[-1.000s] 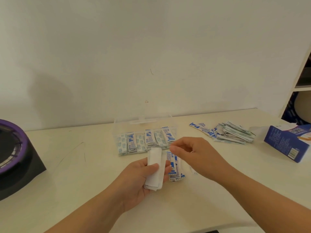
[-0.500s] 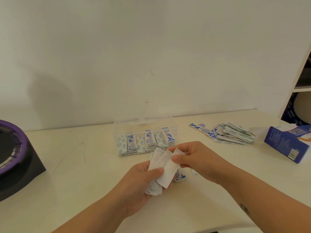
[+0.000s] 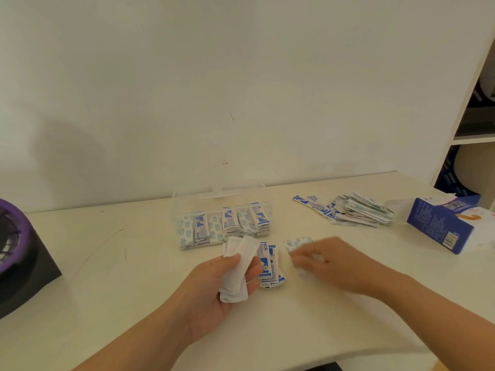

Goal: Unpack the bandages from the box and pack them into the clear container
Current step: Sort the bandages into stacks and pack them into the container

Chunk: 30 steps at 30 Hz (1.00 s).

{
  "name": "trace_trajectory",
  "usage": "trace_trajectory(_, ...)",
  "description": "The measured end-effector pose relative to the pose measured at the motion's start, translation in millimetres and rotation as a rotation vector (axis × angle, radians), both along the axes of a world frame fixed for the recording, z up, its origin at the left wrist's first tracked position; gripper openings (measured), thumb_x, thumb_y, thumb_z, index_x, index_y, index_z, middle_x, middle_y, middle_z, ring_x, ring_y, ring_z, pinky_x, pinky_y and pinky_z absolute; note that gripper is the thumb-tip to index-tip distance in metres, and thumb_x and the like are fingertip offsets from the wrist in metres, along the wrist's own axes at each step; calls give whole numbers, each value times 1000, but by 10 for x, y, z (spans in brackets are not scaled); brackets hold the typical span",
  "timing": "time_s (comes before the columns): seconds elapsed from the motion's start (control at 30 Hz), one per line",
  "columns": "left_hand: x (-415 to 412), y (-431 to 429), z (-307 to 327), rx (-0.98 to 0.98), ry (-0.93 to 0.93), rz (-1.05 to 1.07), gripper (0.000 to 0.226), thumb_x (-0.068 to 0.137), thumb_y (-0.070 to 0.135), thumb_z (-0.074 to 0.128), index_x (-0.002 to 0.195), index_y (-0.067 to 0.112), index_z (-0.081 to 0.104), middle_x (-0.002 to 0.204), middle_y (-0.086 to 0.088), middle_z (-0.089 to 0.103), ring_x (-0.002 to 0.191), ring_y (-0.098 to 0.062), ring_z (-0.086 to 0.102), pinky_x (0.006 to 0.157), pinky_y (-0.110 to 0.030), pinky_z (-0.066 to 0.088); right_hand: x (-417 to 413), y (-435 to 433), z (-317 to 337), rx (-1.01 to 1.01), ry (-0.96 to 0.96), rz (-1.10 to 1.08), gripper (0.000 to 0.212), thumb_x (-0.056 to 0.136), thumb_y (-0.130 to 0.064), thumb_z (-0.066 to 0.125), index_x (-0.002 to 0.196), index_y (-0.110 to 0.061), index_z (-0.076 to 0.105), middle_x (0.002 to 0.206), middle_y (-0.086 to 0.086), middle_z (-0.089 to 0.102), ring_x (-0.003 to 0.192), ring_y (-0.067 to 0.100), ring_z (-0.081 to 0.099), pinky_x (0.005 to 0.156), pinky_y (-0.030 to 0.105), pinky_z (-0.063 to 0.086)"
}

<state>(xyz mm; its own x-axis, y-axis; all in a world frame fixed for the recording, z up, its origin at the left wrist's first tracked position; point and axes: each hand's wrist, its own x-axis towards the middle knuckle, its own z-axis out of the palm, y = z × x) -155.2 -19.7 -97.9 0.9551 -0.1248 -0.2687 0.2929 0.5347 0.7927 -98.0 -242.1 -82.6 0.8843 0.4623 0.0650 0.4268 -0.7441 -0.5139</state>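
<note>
The clear container (image 3: 175,207) stands open at mid-table, with rows of blue-and-white bandages (image 3: 227,226) upright inside. My left hand (image 3: 214,287) grips a fanned stack of white bandage wrappers (image 3: 241,263) just in front of it. A small pile of blue-printed bandages (image 3: 269,266) lies on the table beside that hand. My right hand (image 3: 329,261) is motion-blurred to the right of the pile, low over the table, with a pale wrapper at its fingertips. One more bandage (image 3: 298,242) lies just beyond those fingers. The blue bandage box (image 3: 439,223) lies at the far right.
A loose heap of bandages (image 3: 359,212) sits between the container and the box. A black device with a purple ring (image 3: 16,253) occupies the left edge. A white shelf unit (image 3: 476,140) rises at the right. The wall runs close behind the table.
My right hand pinched one wrapper off the stack in my left hand and carried it right and down toward the table. The left hand stayed put with its stack.
</note>
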Motion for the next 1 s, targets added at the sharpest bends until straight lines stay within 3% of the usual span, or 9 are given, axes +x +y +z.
trace_trajectory(0.07,-4,-4,-7,16,-16,-4,25,92,5,47,112,-5,57,100,-17,71,85,-23,72,65,-30,59,-11,-16,-48,-7,14,-16,29,93,-42,49,117,-34,63,120,-19,61,110,-1,54,98,19,39)
trace_trajectory(0.2,-32,-33,-8,73,-31,-19,21,93,0,46,109,-2,59,97,-14,73,82,-19,72,61,-25,58,-50,63,154,275,-125,-105,27,96,-35,46,119,-35,60,116,-25,59,109,-8,52,86,5,34)
trace_trajectory(0.33,-65,-61,9,164,-87,-61,18,90,-1,51,102,0,63,90,-14,73,76,-17,71,58,-21,55,-91,319,263,480,194,-44,26,85,-33,65,111,-27,63,94,-10,71,81,1,66,73,13,51)
trace_trajectory(0.43,-90,-80,56,194,-93,-69,21,91,3,51,107,-3,63,88,-17,71,68,-18,69,46,-19,49,-101,492,195,485,333,35,28,81,-14,70,108,-17,63,81,1,70,59,6,61,57,18,48)
trace_trajectory(0.53,-72,-54,58,229,-52,-19,26,96,13,46,106,-5,61,83,-22,66,60,-26,62,33,-16,34,-87,535,175,534,344,29,25,80,-7,71,103,-16,65,73,1,67,54,5,58,53,16,44)
trace_trajectory(0.7,-30,-15,0,329,-81,2,20,91,11,53,101,0,66,77,-14,66,57,-21,56,42,-20,29,-82,582,192,585,373,13,10,83,-9,69,89,-16,68,65,-3,64,53,5,55,52,16,44)
trace_trajectory(0.87,-49,-29,3,301,-70,12,16,84,3,61,97,4,69,85,-12,73,65,-19,68,46,-22,47,-57,603,178,561,396,-7,5,82,-11,70,78,-12,67,53,-6,60,46,3,51,47,13,40)
trace_trajectory(1.0,-43,-26,27,288,-51,48,16,83,9,62,95,1,67,76,-12,68,56,-20,58,39,-19,34,-34,595,173,553,344,-65,11,80,-18,73,72,-14,66,49,-7,58,44,3,49,49,14,38)
